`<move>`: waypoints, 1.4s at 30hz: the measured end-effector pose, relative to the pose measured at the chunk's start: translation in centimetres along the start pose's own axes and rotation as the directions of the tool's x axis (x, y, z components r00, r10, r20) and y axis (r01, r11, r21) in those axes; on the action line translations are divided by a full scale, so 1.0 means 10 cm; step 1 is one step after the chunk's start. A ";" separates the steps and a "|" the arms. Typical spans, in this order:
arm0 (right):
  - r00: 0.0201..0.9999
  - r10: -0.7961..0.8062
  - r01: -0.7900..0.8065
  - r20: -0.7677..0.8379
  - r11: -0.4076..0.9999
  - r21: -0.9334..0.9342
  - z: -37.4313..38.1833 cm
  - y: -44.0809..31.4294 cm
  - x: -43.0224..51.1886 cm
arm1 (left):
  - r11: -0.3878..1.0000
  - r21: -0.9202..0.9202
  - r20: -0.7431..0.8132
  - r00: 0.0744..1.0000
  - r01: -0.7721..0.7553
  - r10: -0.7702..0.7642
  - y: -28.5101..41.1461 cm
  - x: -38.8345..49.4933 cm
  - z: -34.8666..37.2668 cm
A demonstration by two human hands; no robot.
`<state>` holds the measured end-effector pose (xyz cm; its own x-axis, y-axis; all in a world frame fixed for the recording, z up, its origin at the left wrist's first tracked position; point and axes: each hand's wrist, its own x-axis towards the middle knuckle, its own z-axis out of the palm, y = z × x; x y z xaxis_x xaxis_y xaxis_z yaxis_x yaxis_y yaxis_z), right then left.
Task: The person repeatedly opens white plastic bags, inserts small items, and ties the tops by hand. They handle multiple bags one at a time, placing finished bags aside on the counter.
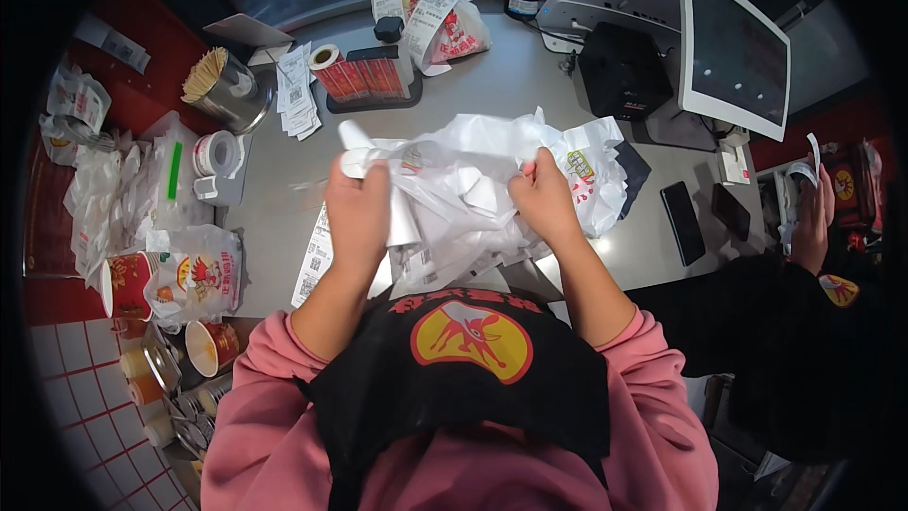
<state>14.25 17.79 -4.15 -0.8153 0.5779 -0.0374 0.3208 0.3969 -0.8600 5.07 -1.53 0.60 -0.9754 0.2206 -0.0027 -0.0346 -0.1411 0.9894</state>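
Note:
A thin white plastic bag [454, 209] is stretched between my two hands above the counter. My left hand [358, 209] is closed on its left side, with curled white paper [403, 216] against the fingers; the hand is slightly blurred. Between thumb and fingers, my right hand [545, 191] pinches the bag's right edge. Some white pieces show through the film, but I cannot tell what they are. Beyond my right hand lies a crumpled white printed bag [592, 174]. A long printed receipt [313, 262] lies partly beneath my left wrist.
A label roll stand [372, 78], loose receipts [294, 96] and a filled, tied bag [457, 32] stand at the back. A skewer canister [234, 89] and paper cup [128, 284] are left. Rightward are a monitor [738, 46], a phone [682, 222] and another person's hand [814, 216].

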 end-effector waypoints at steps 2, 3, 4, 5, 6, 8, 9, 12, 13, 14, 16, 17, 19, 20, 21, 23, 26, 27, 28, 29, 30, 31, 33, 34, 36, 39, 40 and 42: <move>0.999 -0.033 0.033 0.040 0.999 -0.006 0.03 -0.05 -0.02 | 0.989 0.096 0.191 0.977 -0.116 0.096 -0.05 -0.10 0.15; 0.997 -0.054 0.054 0.061 0.999 -0.005 0.04 -0.07 -0.04 | 0.979 0.113 0.275 0.952 -0.172 0.135 -0.10 -0.14 0.22; 0.991 0.011 -0.010 0.135 1.000 -0.008 0.04 -0.10 -0.05 | 0.969 0.181 0.302 0.947 -0.169 0.109 -0.16 -0.17 0.28; 0.976 0.004 -0.035 0.216 0.990 0.139 0.02 -0.13 -0.06 | 0.955 0.233 0.330 0.939 -0.182 0.099 -0.23 -0.17 0.34; 0.959 -0.006 -0.074 0.282 0.960 0.270 -0.01 -0.14 -0.07 | 0.954 0.273 0.327 0.945 -0.120 0.025 -0.31 -0.17 0.38; 0.927 -0.003 -0.131 0.376 0.935 0.330 -0.19 -0.13 -0.08 | 0.967 0.255 0.321 0.944 -0.007 -0.078 -0.47 -0.12 0.41; 0.954 -0.041 -0.097 0.296 0.895 0.435 -0.34 -0.08 -0.09 | 0.973 0.232 0.299 0.950 0.021 -0.092 -0.54 -0.09 0.41; 0.981 0.093 -0.019 -0.168 0.918 0.396 -0.88 0.28 0.02 | 0.978 0.144 0.202 0.963 0.153 -0.180 -0.69 -0.05 0.37; 0.930 0.101 0.000 -0.354 0.962 0.274 -1.03 0.47 0.11 | 0.984 0.090 0.216 0.961 0.157 -0.173 -0.72 -0.05 0.35; 0.885 0.072 -0.094 -0.460 0.995 -0.024 -1.16 0.68 0.17 | 0.982 0.043 0.215 0.958 0.185 -0.190 -0.74 -0.05 0.34; 0.877 -0.023 -0.257 -0.479 0.820 -0.510 -1.21 1.14 0.20 | 0.973 0.007 0.214 0.950 0.232 -0.228 -0.74 -0.05 0.32; 0.886 0.072 -0.401 -0.459 0.616 -0.678 -1.17 1.35 0.17 | 0.969 0.017 0.211 0.946 0.248 -0.246 -0.73 -0.04 0.32; 0.893 0.008 -0.314 -0.450 0.728 -0.610 -1.07 1.67 0.11 | 0.965 0.045 0.195 0.945 0.257 -0.261 -0.69 -0.04 0.31; 0.889 -0.101 -0.248 -0.446 0.714 -0.655 -1.06 1.78 0.10 | 0.967 0.058 0.182 0.950 0.249 -0.256 -0.67 -0.04 0.32; 0.871 -0.184 -0.215 -0.456 0.692 -0.690 -1.07 1.84 0.07 | 0.967 0.075 0.172 0.952 0.243 -0.253 -0.65 -0.04 0.32; 0.881 -0.143 -0.235 -0.451 0.696 -0.679 -1.10 1.85 0.08 | 0.916 -0.162 0.194 0.922 0.366 -0.334 -0.61 -0.03 0.36; 0.871 0.114 -0.367 -0.478 0.797 -0.479 -1.23 1.55 0.19 | 0.756 -0.375 0.310 0.841 0.536 -0.443 -0.56 -0.03 0.35; 0.837 0.271 -0.468 -0.475 0.804 -0.367 -1.25 1.37 0.22 | 0.688 -0.429 0.352 0.810 0.585 -0.469 -0.54 -0.03 0.34; 0.805 0.140 -0.411 -0.576 0.832 -0.372 -1.24 1.16 0.24 | 0.687 -0.441 0.348 0.816 0.578 -0.462 -0.53 -0.03 0.33; 0.810 -0.007 -0.194 -0.586 0.940 -0.280 -1.20 0.91 0.26 | 0.680 -0.464 0.339 0.823 0.568 -0.456 -0.52 -0.04 0.33; 0.772 -0.006 -0.106 -0.635 0.985 -0.139 -1.16 0.62 0.25 | 0.665 -0.491 0.360 0.826 0.563 -0.433 -0.52 -0.04 0.33; 0.847 -0.059 0.088 -0.528 0.996 0.029 -1.10 0.33 0.16 | 0.749 -0.415 0.298 0.855 0.516 -0.424 -0.52 -0.05 0.33; 0.936 -0.236 0.326 -0.263 0.862 0.388 -0.85 -0.24 -0.11 | 0.872 -0.248 0.230 0.900 0.423 -0.372 -0.52 -0.04 0.35; 0.960 -0.277 0.263 -0.035 0.853 0.451 -0.72 -0.49 -0.33 | 0.935 -0.119 0.225 0.926 0.335 -0.303 -0.53 -0.05 0.37; 0.700 -0.575 0.422 0.424 0.812 0.404 -0.48 -0.85 -0.59 | 0.973 0.163 0.191 0.962 0.163 -0.193 -0.56 -0.07 0.41; 0.670 -0.463 0.318 0.580 0.885 0.340 -0.15 -0.99 -0.61 | 0.967 0.236 0.176 0.975 0.091 -0.134 -0.59 -0.06 0.42; 0.747 -0.372 0.297 0.551 0.928 0.224 -0.08 -0.94 -0.50 | 0.966 0.176 0.184 0.957 0.192 -0.224 -0.59 -0.05 0.39; 0.867 -0.190 0.178 0.461 0.982 0.069 0.04 -0.79 -0.31 | 0.968 0.016 0.144 0.958 0.249 -0.248 -0.60 -0.04 0.36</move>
<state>14.08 12.57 2.62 -0.9899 0.0966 -0.1036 0.1360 0.4432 -0.8860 6.42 2.69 -4.83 -0.8944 0.3851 -0.2275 -0.2728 -0.0666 0.9598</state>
